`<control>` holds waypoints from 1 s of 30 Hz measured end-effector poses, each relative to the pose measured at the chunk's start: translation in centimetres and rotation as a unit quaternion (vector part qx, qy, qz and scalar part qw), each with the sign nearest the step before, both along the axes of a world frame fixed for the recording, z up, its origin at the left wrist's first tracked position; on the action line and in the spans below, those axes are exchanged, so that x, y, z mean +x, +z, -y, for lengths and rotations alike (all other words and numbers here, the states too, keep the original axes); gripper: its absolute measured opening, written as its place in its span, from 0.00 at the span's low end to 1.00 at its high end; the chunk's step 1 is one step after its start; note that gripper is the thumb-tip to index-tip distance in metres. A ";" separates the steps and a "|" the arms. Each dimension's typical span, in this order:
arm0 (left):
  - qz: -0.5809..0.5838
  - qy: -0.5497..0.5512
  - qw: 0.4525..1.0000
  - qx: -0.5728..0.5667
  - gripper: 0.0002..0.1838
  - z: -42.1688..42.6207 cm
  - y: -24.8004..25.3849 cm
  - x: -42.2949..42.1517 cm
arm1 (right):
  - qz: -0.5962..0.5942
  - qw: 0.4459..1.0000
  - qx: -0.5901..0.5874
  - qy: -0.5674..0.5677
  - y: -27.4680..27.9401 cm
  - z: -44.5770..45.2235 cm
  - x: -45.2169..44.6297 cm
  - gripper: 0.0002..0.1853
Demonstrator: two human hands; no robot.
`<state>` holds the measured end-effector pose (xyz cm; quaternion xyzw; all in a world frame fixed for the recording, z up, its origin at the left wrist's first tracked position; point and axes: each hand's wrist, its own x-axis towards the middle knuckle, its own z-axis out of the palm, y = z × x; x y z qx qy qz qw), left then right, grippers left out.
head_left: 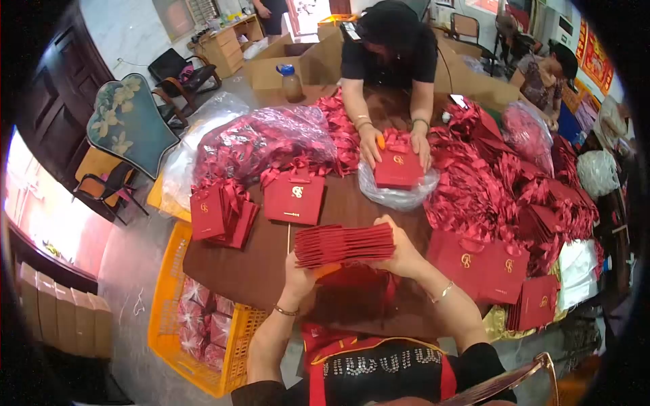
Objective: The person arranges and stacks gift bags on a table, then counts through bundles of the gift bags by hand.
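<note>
"What colour is the stack of bags (344,246)?"
"Deep red; the tabletop (233,277) is reddish brown."
"And the crate (237,352)?"
"Yellow-orange, while the chair back (132,125) shows cream florals on teal."

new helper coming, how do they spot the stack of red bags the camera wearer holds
Find the brown table, then its near side. There the wearer's left hand and right hand grip the stack of red bags between them. Unlike the co-worker's bag opposite, which shows a gold logo, it shows layered edges.
</note>
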<state>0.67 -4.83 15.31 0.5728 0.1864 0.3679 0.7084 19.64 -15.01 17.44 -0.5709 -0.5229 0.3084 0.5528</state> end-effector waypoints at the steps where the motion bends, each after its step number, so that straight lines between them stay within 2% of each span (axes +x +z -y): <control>1: -0.006 -0.007 1.000 -0.007 0.26 0.1 -0.2 -0.2 | 0.008 1.000 0.014 0.006 -0.1 -0.1 0.0 0.20; 3: -0.031 0.007 0.998 0.055 0.15 -0.3 -0.4 -0.3 | 0.015 1.000 0.024 0.003 -0.3 0.1 0.0 0.20; 5: -0.002 -0.004 0.999 0.052 0.17 0.0 0.2 0.1 | 0.016 0.999 0.015 0.028 -0.3 0.1 0.1 0.25; 6: -0.014 0.004 0.996 0.084 0.17 0.0 0.4 0.1 | 0.110 0.992 0.060 0.010 -0.6 -0.2 0.3 0.24; 7: -0.022 0.013 0.993 0.118 0.17 -0.1 0.4 0.3 | 0.115 0.991 0.061 0.009 -0.6 -0.4 0.6 0.24; 11: -0.063 0.030 0.991 0.116 0.18 -0.8 -0.5 -0.1 | 0.097 0.994 0.036 0.030 -1.2 -0.3 0.5 0.25; 14: -0.066 -0.022 0.985 0.159 0.21 -1.2 -0.2 0.2 | -0.015 1.000 -0.015 0.008 -1.4 0.0 -0.1 0.26; 16: -0.051 -0.004 0.999 0.013 0.20 -0.8 0.6 0.6 | -0.023 0.999 -0.027 -0.002 -1.5 0.3 -0.3 0.28; 18: -0.076 0.005 0.996 0.047 0.20 -1.1 0.0 0.7 | -0.028 0.999 -0.033 0.001 -2.0 0.0 -0.4 0.30; 19: -0.103 0.007 0.992 0.078 0.20 -1.3 -0.3 0.6 | -0.078 0.996 -0.024 0.019 -2.9 -0.2 -0.2 0.35; 20: -0.127 -0.009 0.988 0.089 0.26 -1.3 -0.5 0.4 | -0.128 0.991 -0.016 0.036 -3.4 -0.1 0.0 0.40; 21: -0.126 -0.003 0.988 0.091 0.26 -1.3 -0.8 0.4 | -0.126 0.991 -0.015 0.043 -3.1 0.1 0.1 0.40; 23: -0.097 -0.035 0.995 0.012 0.27 -1.4 -1.8 0.6 | -0.250 0.965 -0.057 0.052 -2.0 0.6 0.3 0.52; 24: -0.107 -0.040 0.993 0.032 0.26 -1.5 -1.9 0.6 | -0.213 0.974 -0.049 0.052 -2.1 0.4 0.9 0.57; 25: -0.103 -0.039 0.993 0.037 0.26 -1.6 -1.7 0.5 | -0.209 0.975 -0.045 0.054 -1.8 0.5 1.6 0.57; 26: -0.114 -0.038 0.992 0.044 0.25 -1.6 -1.4 0.3 | -0.012 0.998 -0.045 0.042 -1.2 0.5 2.3 0.55; 27: -0.128 -0.038 0.990 0.048 0.24 -1.4 -1.0 0.2 | 0.183 0.982 -0.045 0.027 0.0 0.7 2.5 0.54; 28: -0.127 -0.037 0.990 0.048 0.24 -1.3 -0.7 0.1 | 0.260 0.965 -0.028 0.024 1.7 0.8 1.9 0.50; 29: -0.153 -0.030 0.981 0.112 0.23 -1.4 -0.3 0.2 | 0.262 0.965 -0.027 0.024 2.1 0.4 1.2 0.50; 30: -0.179 -0.022 0.968 0.175 0.22 -1.5 -0.1 0.3 | 0.366 0.929 -0.045 0.026 2.4 0.1 0.4 0.50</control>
